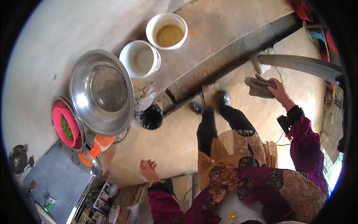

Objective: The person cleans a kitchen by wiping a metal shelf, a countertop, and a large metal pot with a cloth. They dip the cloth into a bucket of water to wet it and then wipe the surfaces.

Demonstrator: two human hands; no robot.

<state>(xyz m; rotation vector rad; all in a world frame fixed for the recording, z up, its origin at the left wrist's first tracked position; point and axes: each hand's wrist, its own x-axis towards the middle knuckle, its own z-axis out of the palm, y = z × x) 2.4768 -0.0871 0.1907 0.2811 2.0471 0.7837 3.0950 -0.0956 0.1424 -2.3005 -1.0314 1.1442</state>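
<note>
At the right, my right hand [277, 89] grips a folded dark grey cloth [258, 87], held above the floor. My left hand [149, 169] is at the lower middle, its fingers loosely curled and apart, with nothing in it. A large steel basin [100, 92] stands at the left. Near it are a pink bowl [65, 126] with chopped greens and an orange object [98, 148] whose kind I cannot tell. Two white buckets stand beyond the basin; the farther one [167, 31] holds a yellowish liquid, the nearer one [139, 59] shows little inside.
A raised ledge [212, 53] runs diagonally past my feet. Beside it stands a bin with a black liner [151, 117]. A curved grey bar [300, 64] crosses the upper right. At the lower left are a grey tabletop [60, 173] and a shelf with small items.
</note>
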